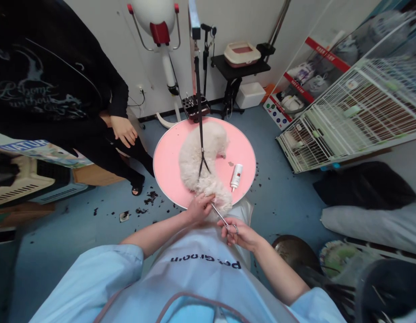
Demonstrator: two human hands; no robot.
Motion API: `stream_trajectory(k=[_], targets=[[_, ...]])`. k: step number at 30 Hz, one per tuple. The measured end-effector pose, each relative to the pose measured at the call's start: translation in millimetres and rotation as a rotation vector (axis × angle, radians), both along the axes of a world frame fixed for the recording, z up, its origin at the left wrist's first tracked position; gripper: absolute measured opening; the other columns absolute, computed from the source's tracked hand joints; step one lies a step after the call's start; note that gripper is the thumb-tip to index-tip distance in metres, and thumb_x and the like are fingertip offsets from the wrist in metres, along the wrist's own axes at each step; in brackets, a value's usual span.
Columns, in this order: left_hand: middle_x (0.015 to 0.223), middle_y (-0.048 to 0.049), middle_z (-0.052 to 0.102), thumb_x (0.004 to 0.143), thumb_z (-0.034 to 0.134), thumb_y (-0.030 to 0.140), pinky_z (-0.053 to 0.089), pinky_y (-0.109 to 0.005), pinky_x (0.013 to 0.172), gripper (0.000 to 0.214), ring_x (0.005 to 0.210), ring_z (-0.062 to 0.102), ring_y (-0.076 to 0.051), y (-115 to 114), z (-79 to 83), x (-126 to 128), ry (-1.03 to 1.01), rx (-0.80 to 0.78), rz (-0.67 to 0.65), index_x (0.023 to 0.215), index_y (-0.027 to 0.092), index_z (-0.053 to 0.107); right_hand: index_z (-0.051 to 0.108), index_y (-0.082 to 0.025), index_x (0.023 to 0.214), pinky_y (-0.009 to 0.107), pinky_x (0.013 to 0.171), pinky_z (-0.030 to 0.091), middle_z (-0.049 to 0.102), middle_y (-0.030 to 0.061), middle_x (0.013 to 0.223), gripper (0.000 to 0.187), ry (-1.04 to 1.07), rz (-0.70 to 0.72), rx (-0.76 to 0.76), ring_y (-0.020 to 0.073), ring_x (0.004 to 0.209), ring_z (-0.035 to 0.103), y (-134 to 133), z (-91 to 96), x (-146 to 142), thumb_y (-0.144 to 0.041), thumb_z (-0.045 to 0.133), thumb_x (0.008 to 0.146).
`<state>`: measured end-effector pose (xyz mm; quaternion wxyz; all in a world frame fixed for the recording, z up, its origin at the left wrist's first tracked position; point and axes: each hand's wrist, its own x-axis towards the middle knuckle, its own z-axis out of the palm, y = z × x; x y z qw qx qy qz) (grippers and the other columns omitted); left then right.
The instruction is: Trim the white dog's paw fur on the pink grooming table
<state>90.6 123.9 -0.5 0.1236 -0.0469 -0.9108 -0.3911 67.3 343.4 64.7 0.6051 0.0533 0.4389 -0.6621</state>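
A white, curly-coated dog lies curled on a round pink grooming table, its head towards me. A black loop strap hangs from above to its neck. My left hand is closed on the fur at the dog's ear. My right hand grips slim metal scissor-handled forceps by the finger rings. Their tip reaches the ear beside my left fingers; the tip itself is hard to make out. A white bottle lies on the table to the right, near a small greyish tuft.
A person in black stands at the left, one hand lowered. Behind the table are a standing dryer and a tool tray. A wire cage stands at the right. Dark hair clippings litter the floor.
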Motion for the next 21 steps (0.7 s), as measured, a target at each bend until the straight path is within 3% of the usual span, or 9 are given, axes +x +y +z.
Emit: stream_trajectory(k=[11,15,21], targets=[[0.086,-0.0087,0.061,0.077,0.050,0.010,0.053,-0.033,0.072,0.042,0.077,0.058,-0.018,-1.1,4.1,0.6,-0.011,-0.019,-0.021,0.116,0.014,0.067,0.064,-0.012,0.103,0.025,0.053,0.051,0.070,0.0041,0.076,0.044,-0.039,-0.014,-0.058,0.0081,0.049,0.055,1.6,-4.6,0.8,-0.043,0.071,0.072],[0.084,-0.0082,0.060,0.079,0.050,0.012,0.052,-0.032,0.071,0.041,0.076,0.058,-0.018,-2.2,1.0,0.5,-0.016,-0.007,-0.016,0.116,0.014,0.066,0.063,-0.014,0.104,0.022,0.048,0.047,0.069,0.0004,0.072,0.045,0.010,-0.008,-0.029,0.0050,0.043,0.049,-0.2,-5.2,0.8,-0.036,0.078,0.068],[0.084,-0.0074,0.059,0.077,0.050,0.010,0.051,-0.030,0.068,0.044,0.072,0.056,-0.016,0.9,2.3,-0.7,-0.023,-0.015,-0.021,0.118,0.015,0.066,0.064,-0.016,0.103,0.018,0.041,0.040,0.067,-0.0020,0.069,0.044,0.054,-0.107,-0.003,0.0015,0.036,0.040,5.3,0.7,11.3,-0.038,0.079,0.067]])
